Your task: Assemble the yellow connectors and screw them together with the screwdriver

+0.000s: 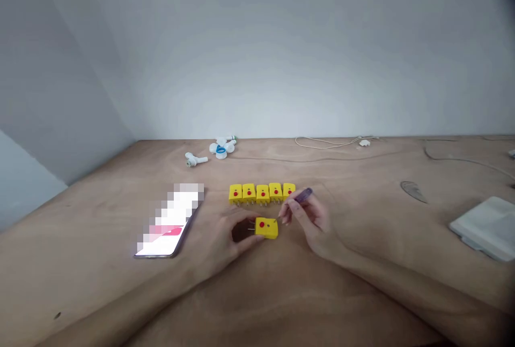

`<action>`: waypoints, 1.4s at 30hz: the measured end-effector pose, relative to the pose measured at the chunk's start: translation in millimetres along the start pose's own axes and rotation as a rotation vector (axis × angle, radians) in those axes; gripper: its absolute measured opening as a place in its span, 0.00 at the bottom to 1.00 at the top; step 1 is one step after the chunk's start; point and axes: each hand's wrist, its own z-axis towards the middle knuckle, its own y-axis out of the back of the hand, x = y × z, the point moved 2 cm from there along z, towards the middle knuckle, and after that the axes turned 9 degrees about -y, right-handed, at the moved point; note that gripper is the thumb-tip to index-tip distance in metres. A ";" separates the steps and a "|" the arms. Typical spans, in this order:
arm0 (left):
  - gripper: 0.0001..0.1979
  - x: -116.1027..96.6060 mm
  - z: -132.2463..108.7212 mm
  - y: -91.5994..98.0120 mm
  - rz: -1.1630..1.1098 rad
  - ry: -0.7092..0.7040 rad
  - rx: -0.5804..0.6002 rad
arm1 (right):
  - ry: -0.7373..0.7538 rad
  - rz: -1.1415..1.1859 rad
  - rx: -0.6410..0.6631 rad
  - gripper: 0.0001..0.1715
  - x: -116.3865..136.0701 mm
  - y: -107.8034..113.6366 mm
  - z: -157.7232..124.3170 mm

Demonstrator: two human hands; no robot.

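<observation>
My left hand [229,234] grips a yellow plug [271,230] between thumb and fingers. The plug lies on its side on the table, metal pins toward my left palm, a red round spot and a small dark hole on its upper face. In my right hand [311,221] is a small screwdriver [303,195] with a dark purple handle. Its thin shaft slants down left, the tip close to the plug's far right corner; whether it touches cannot be made out. Just beyond my hands, several similar yellow plugs [263,193] stand in a row, pins toward me.
A phone [171,223] with a lit, partly blurred screen lies left of my left hand. White plastic fittings [221,149], one with a blue ring, sit near the wall. A thin white cord [322,144] runs along the back. At right is a pale flat case [488,226].
</observation>
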 end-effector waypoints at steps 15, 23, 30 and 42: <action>0.11 -0.5 1.1 -1.8 0.094 -0.074 -0.038 | 0.111 0.043 -0.066 0.13 1.1 -0.6 -1.6; 0.12 0.7 0.6 -2.0 0.127 -0.068 -0.028 | 0.010 -0.023 0.037 0.17 -3.3 -1.9 -0.3; 0.13 -1.1 1.0 -0.4 0.140 -0.053 -0.014 | 0.033 0.013 -0.096 0.16 -4.2 -1.5 5.3; 0.18 -9.2 -2.5 1.2 0.153 -0.113 0.032 | -0.140 0.126 -0.280 0.24 -9.8 7.5 21.9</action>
